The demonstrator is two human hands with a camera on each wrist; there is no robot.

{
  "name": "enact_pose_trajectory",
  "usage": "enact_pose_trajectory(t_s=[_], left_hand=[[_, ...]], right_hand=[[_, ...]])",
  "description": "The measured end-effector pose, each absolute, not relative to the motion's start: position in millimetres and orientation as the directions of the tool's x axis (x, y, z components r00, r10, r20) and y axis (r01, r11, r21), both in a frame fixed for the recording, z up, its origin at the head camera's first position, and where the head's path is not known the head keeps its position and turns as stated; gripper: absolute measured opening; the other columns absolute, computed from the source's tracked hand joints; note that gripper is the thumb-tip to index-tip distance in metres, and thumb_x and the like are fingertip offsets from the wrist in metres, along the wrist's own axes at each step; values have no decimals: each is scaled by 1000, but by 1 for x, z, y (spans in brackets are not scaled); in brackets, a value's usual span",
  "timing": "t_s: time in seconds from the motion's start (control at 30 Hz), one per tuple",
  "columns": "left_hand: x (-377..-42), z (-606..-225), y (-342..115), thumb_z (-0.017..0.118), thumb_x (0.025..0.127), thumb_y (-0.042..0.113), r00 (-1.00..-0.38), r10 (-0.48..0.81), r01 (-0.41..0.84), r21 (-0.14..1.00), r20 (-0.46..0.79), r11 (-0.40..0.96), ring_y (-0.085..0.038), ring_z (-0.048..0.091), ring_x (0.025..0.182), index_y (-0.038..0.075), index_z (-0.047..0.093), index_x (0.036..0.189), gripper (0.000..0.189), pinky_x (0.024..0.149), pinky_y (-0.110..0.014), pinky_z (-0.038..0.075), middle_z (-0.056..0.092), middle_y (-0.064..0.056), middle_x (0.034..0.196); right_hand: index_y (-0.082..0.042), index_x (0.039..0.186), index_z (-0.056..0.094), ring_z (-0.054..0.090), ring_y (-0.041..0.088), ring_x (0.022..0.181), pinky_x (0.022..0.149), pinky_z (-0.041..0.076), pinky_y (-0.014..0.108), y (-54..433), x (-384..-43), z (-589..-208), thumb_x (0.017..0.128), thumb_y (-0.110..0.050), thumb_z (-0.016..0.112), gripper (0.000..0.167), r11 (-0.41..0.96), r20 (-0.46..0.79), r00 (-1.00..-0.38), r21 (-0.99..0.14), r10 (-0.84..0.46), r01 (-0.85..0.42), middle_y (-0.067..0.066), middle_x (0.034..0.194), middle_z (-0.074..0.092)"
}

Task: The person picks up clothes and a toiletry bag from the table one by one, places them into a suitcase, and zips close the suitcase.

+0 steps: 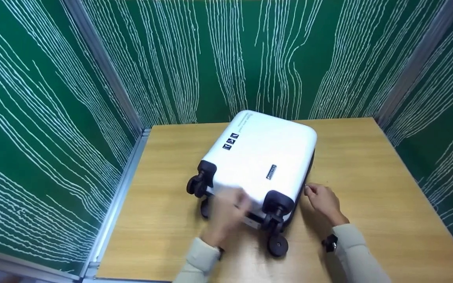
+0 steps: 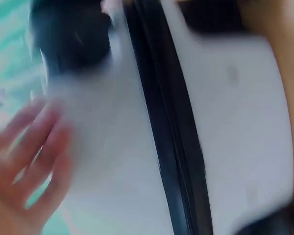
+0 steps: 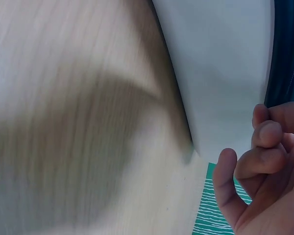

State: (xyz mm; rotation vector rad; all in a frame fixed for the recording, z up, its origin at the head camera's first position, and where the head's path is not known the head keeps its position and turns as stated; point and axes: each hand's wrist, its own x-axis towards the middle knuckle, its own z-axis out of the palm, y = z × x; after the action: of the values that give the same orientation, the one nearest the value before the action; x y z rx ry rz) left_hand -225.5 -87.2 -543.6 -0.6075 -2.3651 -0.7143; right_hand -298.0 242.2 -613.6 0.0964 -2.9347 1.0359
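A white hard-shell suitcase (image 1: 266,149) lies flat, its black wheels (image 1: 277,243) pointing toward me. My left hand (image 1: 228,208), blurred, is over the wheel end between the two upper wheel mounts. In the left wrist view the fingers (image 2: 46,132) are spread and lightly bent beside the white shell. At the suitcase's right side, my right hand (image 1: 325,200) has its fingers curled and pinches at the black zipper band (image 3: 284,54). The zipper pull is hidden by those fingers.
The suitcase rests on a wooden table (image 1: 163,236). Green panels with white wavy lines (image 1: 250,59) stand behind and at both sides, joined by grey metal posts (image 1: 104,63). A dark watch (image 1: 330,243) is on my right wrist.
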Motion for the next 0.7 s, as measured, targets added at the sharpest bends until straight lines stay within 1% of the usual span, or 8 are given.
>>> enact_pose_trajectory(t_s=[0.03, 0.1, 0.2, 0.3, 0.37, 0.43, 0.57, 0.7], left_hand=[[-234, -543, -100, 69, 91, 22, -696, 159, 520, 339, 700, 784, -19, 59, 74, 15, 65, 81, 13, 69, -31, 49, 62, 0, 77], [-251, -542, -123, 72, 85, 25, -706, -12, 382, 396, 708, 835, -25, 57, 86, 12, 63, 89, 16, 77, -37, 48, 61, -5, 89], [-266, -542, -151, 74, 84, 46, -830, -115, 217, 506, 546, 835, -27, 54, 100, 13, 60, 106, 42, 84, -41, 48, 55, -8, 110], [-271, -546, -169, 72, 77, 73, -938, -61, 149, 552, 343, 820, -25, 52, 102, 21, 57, 116, 67, 82, -40, 49, 49, -7, 119], [-271, -549, -175, 69, 71, 83, -963, -5, 153, 559, 269, 815, -25, 54, 97, 23, 59, 113, 74, 78, -39, 49, 52, -8, 118], [-271, -552, -178, 65, 67, 90, -967, 13, 153, 541, 254, 827, -25, 56, 96, 25, 62, 107, 77, 77, -39, 49, 57, -9, 118], [-272, -554, -178, 64, 66, 91, -948, 2, 168, 494, 318, 853, -22, 57, 85, 24, 66, 94, 72, 71, -35, 46, 63, -8, 107], [-272, -557, -176, 68, 65, 88, -923, -2, 195, 470, 386, 861, -17, 50, 74, 21, 67, 89, 71, 62, -28, 37, 58, -2, 90]], right_hand=[[-10, 90, 70, 60, 22, 73, 62, 43, 36, 241, -298, -613, 106, -26, 50, 31, 776, 51, -998, -628, -45, -67, 8, 85, 72], [-11, 88, 69, 60, 22, 72, 61, 43, 36, 240, -298, -612, 106, -25, 50, 30, 777, 63, -997, -626, -38, -69, 8, 84, 72], [-12, 86, 68, 59, 23, 71, 61, 42, 36, 238, -299, -612, 105, -24, 50, 29, 775, 68, -997, -628, -30, -66, 9, 84, 72], [-12, 86, 69, 61, 24, 73, 61, 43, 36, 238, -299, -613, 105, -24, 50, 29, 776, 70, -997, -628, -28, -65, 9, 86, 73], [-11, 86, 68, 61, 25, 73, 62, 43, 36, 238, -299, -614, 105, -23, 50, 29, 771, 67, -997, -634, -27, -63, 10, 86, 72], [-12, 86, 68, 61, 25, 73, 62, 43, 36, 237, -298, -615, 104, -23, 50, 28, 770, 67, -997, -636, -26, -63, 10, 86, 72], [-11, 87, 68, 60, 25, 72, 62, 43, 36, 236, -298, -617, 104, -23, 49, 28, 765, 63, -998, -641, -30, -64, 10, 85, 71], [-10, 89, 69, 60, 25, 73, 64, 43, 35, 236, -298, -617, 105, -24, 49, 29, 763, 46, -999, -645, -20, -45, 10, 86, 71]])
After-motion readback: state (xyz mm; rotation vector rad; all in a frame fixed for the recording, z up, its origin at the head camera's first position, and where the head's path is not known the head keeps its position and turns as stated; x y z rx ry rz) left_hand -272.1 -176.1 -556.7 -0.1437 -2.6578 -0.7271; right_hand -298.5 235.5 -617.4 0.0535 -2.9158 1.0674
